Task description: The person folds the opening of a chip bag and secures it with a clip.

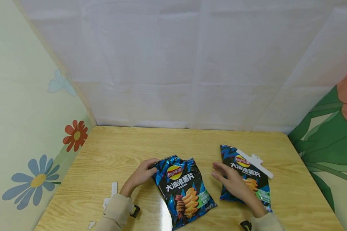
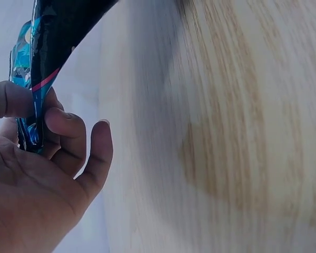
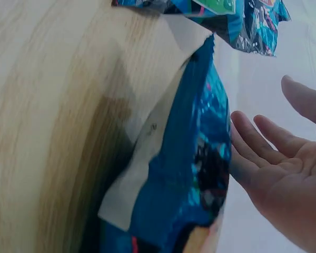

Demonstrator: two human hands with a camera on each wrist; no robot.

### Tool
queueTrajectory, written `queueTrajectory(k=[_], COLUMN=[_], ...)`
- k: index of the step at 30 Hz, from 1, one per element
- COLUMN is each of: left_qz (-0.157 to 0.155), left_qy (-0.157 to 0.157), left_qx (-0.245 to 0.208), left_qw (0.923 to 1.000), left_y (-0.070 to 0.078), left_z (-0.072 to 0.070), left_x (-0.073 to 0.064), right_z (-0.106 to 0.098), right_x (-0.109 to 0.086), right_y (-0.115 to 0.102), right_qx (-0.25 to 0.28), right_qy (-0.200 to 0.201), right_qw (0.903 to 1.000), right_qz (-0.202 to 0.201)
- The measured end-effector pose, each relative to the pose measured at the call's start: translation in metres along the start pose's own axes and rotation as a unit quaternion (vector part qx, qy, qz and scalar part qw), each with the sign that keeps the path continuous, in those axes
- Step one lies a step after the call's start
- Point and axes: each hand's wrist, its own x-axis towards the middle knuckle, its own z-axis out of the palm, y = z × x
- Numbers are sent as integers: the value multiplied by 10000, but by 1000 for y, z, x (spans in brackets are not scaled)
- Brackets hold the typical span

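My left hand (image 1: 141,175) pinches the upper left corner of a blue-and-black potato chip bag (image 1: 182,192), thumb in front. The bag's top edge is uneven, dipping in the middle. In the left wrist view the bag's corner (image 2: 37,100) sits between thumb and curled fingers. A second chip bag (image 1: 250,175) of the same kind lies to the right, with a white sealing clip (image 1: 255,162) across its upper part. Over that bag's left side hovers my right hand (image 1: 234,183), fingers extended and holding nothing. The right wrist view shows the open palm (image 3: 284,179) beside the bag's edge.
Another white clip (image 1: 114,189) lies on the wooden table (image 1: 150,141) at the left, partly hidden by my left sleeve (image 1: 117,208). A small white piece (image 1: 91,225) is near the front left. A white sheet (image 1: 162,64) hangs behind the table.
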Motion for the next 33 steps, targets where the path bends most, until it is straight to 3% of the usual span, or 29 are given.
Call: queueTrajectory(k=[18,22,26,33], left_qz=[7,22,66,102], left_qy=[-292,-327,-293,-61], left_qx=[142,167,375,874], left_qw=[9995,9993,9988,9961], left_y=[7,7,7,14], left_z=[0,1,2,6], left_x=[1,1,0,-1], right_z=[27,33,37,39], right_x=[-1,1,3,6], right_y=[-11,-13,-15,-16], right_qx=[687,828,808,797], right_qy=[-343,-470,-525,-445], right_qw=[9970,9954,9948,9954], right_qz=[-132,107,343,298])
